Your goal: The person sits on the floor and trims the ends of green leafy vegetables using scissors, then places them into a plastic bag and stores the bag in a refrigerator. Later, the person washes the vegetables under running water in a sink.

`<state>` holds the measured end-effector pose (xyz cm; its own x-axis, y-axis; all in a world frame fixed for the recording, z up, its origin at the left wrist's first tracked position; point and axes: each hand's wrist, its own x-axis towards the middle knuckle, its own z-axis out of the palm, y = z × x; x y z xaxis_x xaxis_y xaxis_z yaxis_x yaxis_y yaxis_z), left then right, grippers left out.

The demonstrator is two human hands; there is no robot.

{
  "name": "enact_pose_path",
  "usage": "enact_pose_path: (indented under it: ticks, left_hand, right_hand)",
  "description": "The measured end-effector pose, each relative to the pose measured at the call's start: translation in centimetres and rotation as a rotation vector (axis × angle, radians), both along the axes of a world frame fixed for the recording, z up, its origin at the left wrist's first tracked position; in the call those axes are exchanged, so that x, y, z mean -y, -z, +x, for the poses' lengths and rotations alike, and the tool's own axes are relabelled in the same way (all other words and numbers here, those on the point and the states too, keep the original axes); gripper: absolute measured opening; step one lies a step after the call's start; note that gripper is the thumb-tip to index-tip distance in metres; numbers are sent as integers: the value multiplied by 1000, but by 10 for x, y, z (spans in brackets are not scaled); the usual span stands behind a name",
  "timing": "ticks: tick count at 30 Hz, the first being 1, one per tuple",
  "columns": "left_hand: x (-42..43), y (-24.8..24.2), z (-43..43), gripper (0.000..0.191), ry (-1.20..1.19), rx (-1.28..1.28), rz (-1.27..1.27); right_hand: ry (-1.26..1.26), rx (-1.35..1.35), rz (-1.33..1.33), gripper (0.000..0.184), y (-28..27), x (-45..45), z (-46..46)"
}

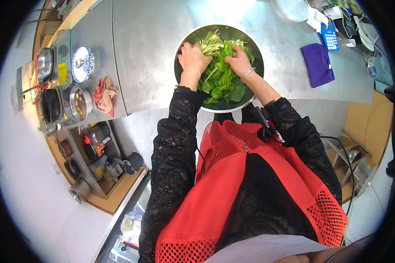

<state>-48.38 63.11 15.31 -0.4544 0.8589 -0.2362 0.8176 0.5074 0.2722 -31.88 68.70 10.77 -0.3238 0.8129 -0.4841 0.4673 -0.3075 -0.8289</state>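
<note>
A round metal bowl (260, 79) of green vegetables sits at the near edge of the steel counter. Inside it, my left hand (193, 59) is closed around a bunch of leafy greens (211, 43), the cut pale stems pointing away from me. My right hand (241, 61), a silver bangle at its wrist, has thumb and forefinger on a long green pepper (222, 60). Another green pepper (224, 83) lies nearer to me, on broad leaves (238, 90). My left fingertips are hidden among the greens.
A purple cloth (317, 65) and a blue calculator (329, 36) lie on the right of the counter (144, 65). On the left are a blue-and-white bowl (83, 64), a pot of brown food (79, 102) and a crumpled cloth (104, 95). A cable (344, 151) hangs at my right.
</note>
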Motion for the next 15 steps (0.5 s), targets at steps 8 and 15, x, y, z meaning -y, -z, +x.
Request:
enact_pose_path:
  ticks: [8,15]
  left_hand:
    - [3,20,-23,59,-141,428,176]
    - [21,5,-42,41,-259,1019,308]
  right_hand:
    - [257,-248,-268,73,-16,14,12]
    - [299,-415,-361,68,-14,22,13]
